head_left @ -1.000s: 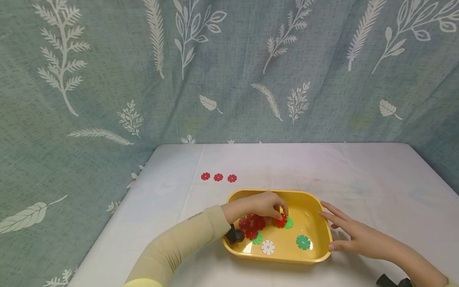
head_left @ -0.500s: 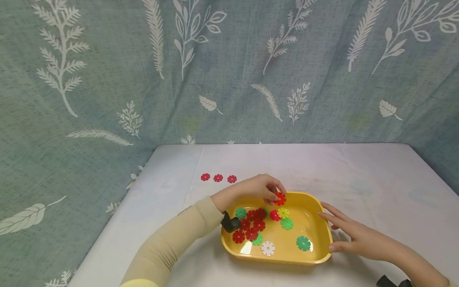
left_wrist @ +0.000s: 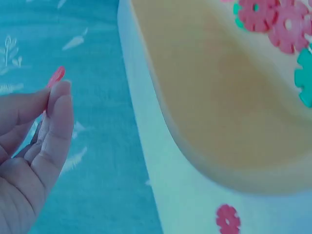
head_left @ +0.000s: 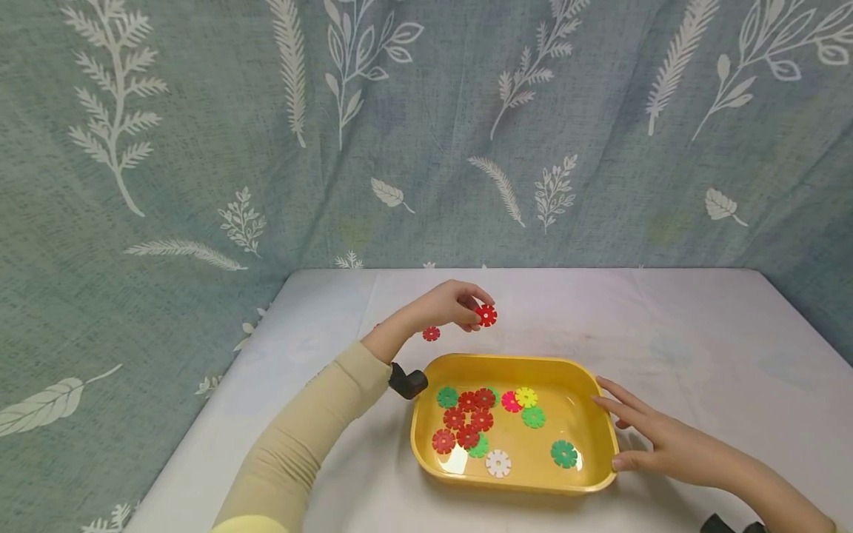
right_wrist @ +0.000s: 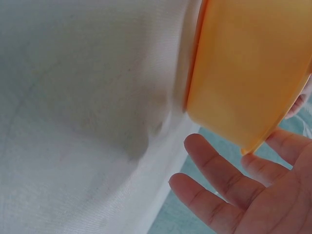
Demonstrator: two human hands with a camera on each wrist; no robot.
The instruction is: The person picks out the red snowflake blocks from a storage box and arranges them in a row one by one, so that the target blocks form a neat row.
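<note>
My left hand (head_left: pixel 453 305) pinches a red notched plastic disc (head_left: pixel 487 315) between thumb and fingers, above the table beyond the tub. In the left wrist view only the edge of this red disc (left_wrist: pixel 57 76) shows past the fingertips. My right hand (head_left: pixel 656 433) rests with spread, fairly straight fingers against the right rim of the yellow tub (head_left: pixel 513 485). In the right wrist view, that hand (right_wrist: pixel 243 190) touches the tub's edge. Red discs (head_left: pixel 469 435), green discs (head_left: pixel 564 454), a pink disc (head_left: pixel 511 402), a yellow disc (head_left: pixel 526 397) and a white disc (head_left: pixel 497 463) lie inside.
A red disc on the table (head_left: pixel 431 334) lies just left of the raised left hand; the forearm mostly hides others further left. The white-covered table (head_left: pixel 700 333) ends at a blue-green leaf-patterned curtain (head_left: pixel 433 148) behind.
My left hand lifts the red disc out of the tub and carries it up and to the left, over the table. My right hand stays at the tub's rim.
</note>
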